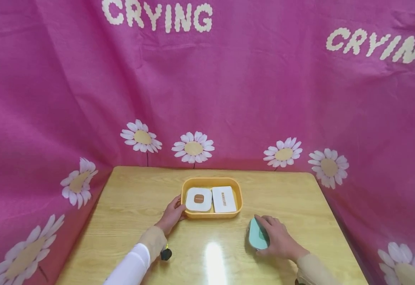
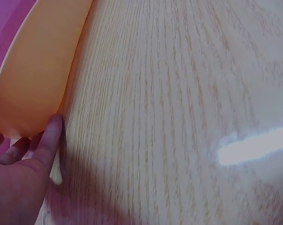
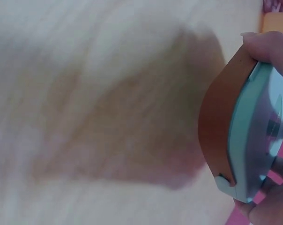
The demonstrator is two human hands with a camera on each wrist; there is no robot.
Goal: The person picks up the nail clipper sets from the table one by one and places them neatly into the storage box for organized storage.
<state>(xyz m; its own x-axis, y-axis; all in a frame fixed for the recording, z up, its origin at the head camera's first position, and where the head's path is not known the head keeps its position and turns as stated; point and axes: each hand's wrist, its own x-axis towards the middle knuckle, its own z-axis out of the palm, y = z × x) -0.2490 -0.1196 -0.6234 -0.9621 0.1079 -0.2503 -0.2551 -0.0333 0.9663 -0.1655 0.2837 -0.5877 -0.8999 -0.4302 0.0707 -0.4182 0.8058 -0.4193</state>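
An orange tray point(image 1: 186, 188) sits mid-table with two white flat boxes in it: a rounded one point(image 1: 198, 199) with a brown centre on the left and a rectangular one point(image 1: 223, 199) on the right. My left hand point(image 1: 173, 213) rests against the tray's left outer wall point(image 2: 33, 75), thumb point(image 2: 51, 136) touching it. My right hand point(image 1: 276, 237) grips a mint-green case point(image 1: 257, 234) with a brown side point(image 3: 219, 126), tilted on edge just above the table, right of the tray.
The wooden table point(image 1: 132, 198) is backed and flanked by a pink daisy-print cloth point(image 1: 229, 99). A small black object point(image 1: 166, 254) hangs by my left wrist. A lamp glare point(image 1: 212, 257) lies on the near table.
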